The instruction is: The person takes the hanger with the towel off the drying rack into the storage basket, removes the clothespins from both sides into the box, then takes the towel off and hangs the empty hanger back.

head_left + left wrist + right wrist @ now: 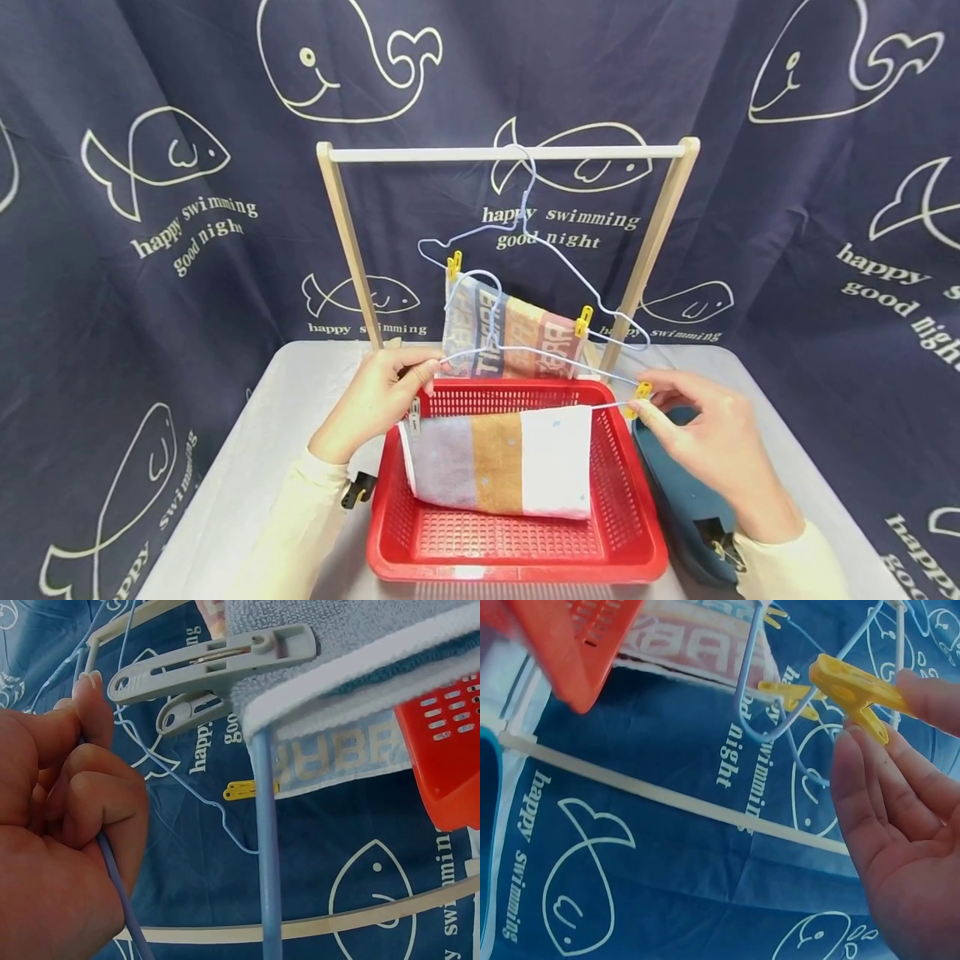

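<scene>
A light blue wire hanger (266,847) carries a folded towel (497,462) with grey-blue, brown and white sections. A grey clothespin (210,667) grips the towel's left end on the hanger's lower bar. My left hand (382,400) holds the hanger's left arm with curled fingers. At the other end, my right hand (712,433) pinches a yellow clothespin (855,686) between thumb and fingers, right at the hanger's right corner. The towel's white right edge stops short of this clothespin. Below the towel stands a red perforated basket (517,572).
Behind, a rack with a white rod (420,155) bears another blue hanger (570,265). From it hangs a patterned towel (517,333), held by two yellow clothespins. A dark teal container (690,492) sits right of the basket, partly under my right arm.
</scene>
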`<control>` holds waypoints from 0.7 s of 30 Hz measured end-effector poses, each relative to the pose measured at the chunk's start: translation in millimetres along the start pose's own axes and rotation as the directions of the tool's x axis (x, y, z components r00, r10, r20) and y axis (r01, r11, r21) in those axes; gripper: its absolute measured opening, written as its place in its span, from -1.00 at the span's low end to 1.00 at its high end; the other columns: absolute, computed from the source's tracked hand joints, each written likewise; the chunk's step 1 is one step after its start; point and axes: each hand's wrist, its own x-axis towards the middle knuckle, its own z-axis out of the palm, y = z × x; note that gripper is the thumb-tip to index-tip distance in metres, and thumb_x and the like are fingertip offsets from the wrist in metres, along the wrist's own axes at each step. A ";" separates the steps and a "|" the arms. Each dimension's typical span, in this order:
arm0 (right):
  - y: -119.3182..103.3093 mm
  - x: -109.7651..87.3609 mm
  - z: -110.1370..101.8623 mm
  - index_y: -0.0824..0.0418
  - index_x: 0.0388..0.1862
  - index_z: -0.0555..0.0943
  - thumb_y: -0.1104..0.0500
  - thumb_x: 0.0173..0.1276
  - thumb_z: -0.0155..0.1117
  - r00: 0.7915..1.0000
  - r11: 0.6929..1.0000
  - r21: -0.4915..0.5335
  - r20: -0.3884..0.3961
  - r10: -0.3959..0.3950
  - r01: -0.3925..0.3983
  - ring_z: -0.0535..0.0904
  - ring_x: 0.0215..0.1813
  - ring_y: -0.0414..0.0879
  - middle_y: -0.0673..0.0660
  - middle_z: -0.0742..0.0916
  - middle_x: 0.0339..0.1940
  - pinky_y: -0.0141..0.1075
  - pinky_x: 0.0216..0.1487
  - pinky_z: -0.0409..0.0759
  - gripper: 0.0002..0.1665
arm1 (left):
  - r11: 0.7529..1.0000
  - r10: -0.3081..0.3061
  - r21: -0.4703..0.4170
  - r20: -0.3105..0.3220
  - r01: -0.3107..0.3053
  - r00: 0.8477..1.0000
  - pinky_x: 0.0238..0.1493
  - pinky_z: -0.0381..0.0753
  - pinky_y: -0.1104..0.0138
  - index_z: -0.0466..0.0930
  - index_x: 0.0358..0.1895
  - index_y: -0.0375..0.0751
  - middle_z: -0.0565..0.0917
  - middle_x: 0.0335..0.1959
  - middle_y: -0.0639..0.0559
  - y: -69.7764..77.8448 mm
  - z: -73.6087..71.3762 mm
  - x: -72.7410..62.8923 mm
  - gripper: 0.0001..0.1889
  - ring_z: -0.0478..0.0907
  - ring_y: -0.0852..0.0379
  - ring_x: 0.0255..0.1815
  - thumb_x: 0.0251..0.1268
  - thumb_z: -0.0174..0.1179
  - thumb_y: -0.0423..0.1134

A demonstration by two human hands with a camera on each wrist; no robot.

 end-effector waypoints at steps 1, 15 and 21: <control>0.8 -1.4 -1.3 0.10 -0.04 0.80 0.33 -0.09 0.72 1.000 1.000 -0.006 -0.005 0.007 -0.007 0.67 -0.40 -0.34 -0.09 0.79 -0.38 -0.71 -0.12 0.52 -0.45 | 1.000 0.000 0.000 0.002 0.000 1.000 0.41 0.29 0.03 0.82 -0.07 0.09 0.56 -0.63 0.26 0.4 0.0 -0.1 -0.78 0.48 0.21 -0.54 0.45 0.26 -0.34; 16.7 -15.4 -22.5 0.06 -0.02 0.81 0.26 -0.01 0.70 0.988 0.987 -0.062 -0.042 0.147 -0.149 0.58 -0.31 -0.71 0.01 0.83 -0.35 -0.76 -0.14 0.41 -0.50 | 1.000 -0.018 0.002 0.007 0.018 1.000 0.35 0.37 0.09 0.82 -0.02 0.05 0.64 -0.60 0.03 3.1 -1.4 -0.6 -0.79 0.47 0.23 -0.62 0.45 0.27 -0.32; 28.4 -28.7 -29.1 0.04 0.00 0.79 0.16 0.09 0.68 0.964 0.957 -0.115 -0.003 0.267 -0.265 0.50 -0.30 -0.80 0.03 0.84 -0.34 -0.74 -0.19 0.39 -0.55 | 0.998 -0.051 -0.026 0.018 0.052 0.999 -0.55 0.51 0.29 0.81 0.01 0.09 0.62 -0.57 0.01 5.2 -2.0 -1.7 -0.79 0.41 0.19 -0.73 0.48 0.27 -0.27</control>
